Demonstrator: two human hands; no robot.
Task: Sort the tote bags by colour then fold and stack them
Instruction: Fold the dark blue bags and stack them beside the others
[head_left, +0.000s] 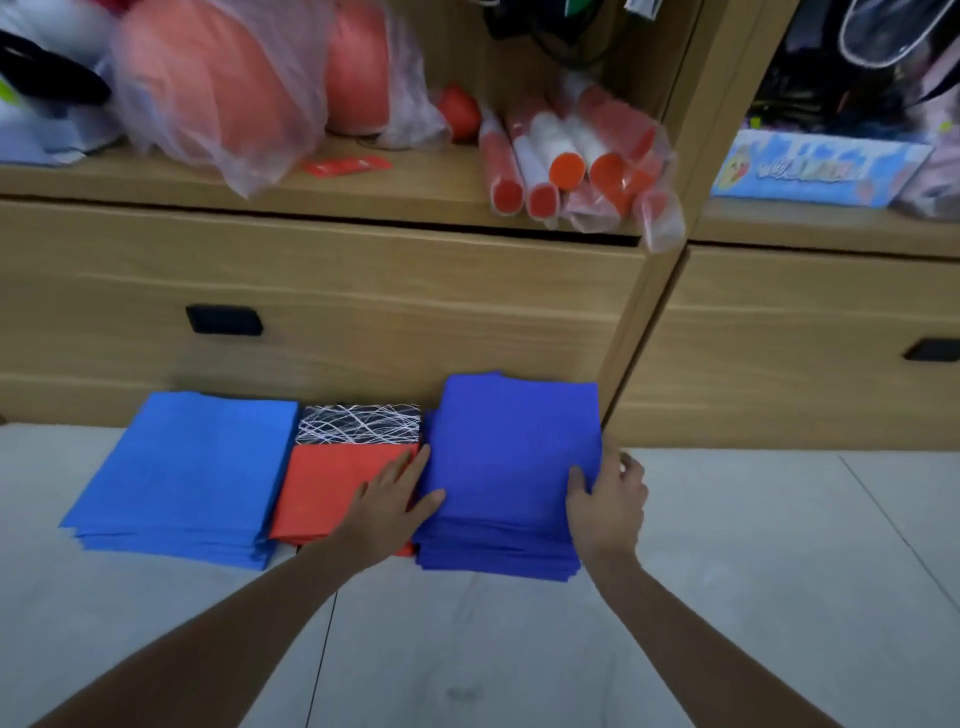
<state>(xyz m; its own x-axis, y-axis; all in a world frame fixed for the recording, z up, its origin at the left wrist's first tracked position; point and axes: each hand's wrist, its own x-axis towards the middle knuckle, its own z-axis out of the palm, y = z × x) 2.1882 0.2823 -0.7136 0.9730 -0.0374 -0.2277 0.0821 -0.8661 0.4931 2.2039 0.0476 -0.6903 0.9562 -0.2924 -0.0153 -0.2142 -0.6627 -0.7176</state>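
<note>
From the head camera, your two hands bracket the dark blue stack (511, 457) of folded tote bags on the pale floor (727, 545).

Your left hand (395, 501) lies flat with straight fingers on the red stack (327, 493), its thumb reaching onto the dark blue stack's left edge. Your right hand (605, 501) grips the stack's right edge, thumb on top and fingers curled round the side.

Just beyond your left fingertips sits a black bag with white lines (358, 423), touching the red stack. Further out to the left of that hand lies the light blue stack (187, 467). Beyond both hands stands a wooden drawer unit (363, 301), and red and white rolls (566, 166) lie on its shelf.
</note>
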